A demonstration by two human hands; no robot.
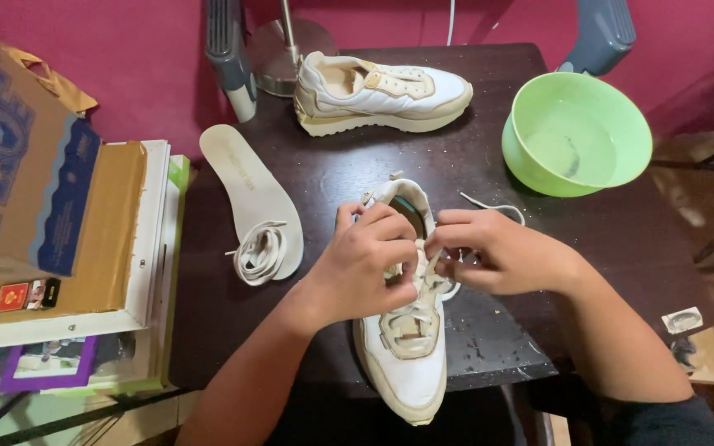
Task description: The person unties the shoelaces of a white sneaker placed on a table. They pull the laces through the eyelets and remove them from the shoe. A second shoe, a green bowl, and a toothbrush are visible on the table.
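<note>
Sneaker [406,347], cream and white, lies at lower centre of the frame on the dark table [588,248]. Its long axis runs near vertical in the picture: toe toward the bottom edge, overhanging the near table edge, heel opening toward the upper centre.

Risk, as judged: the overhanging toe could let the shoe tip off the table if either hand pulls the lace [489,205] hard toward the bottom of the frame. The green bowl [576,132] at upper right appears to hold a little water (level unclear); a sweeping elbow could upset it onto the work.

Second sneaker [382,91] sits at upper centre, on its sole, lengthwise across the frame. Loose insole [245,177] lies at centre left, with a coiled lace [259,252] on its lower end; both are near the table's left edge and could be knocked off.

Left hand [365,268] is curled over the tongue area, fingers closed on the lace. Right hand [502,252] meets it from the right, fingertips pinched on the same lace, whose free end trails toward the bowl.
</note>
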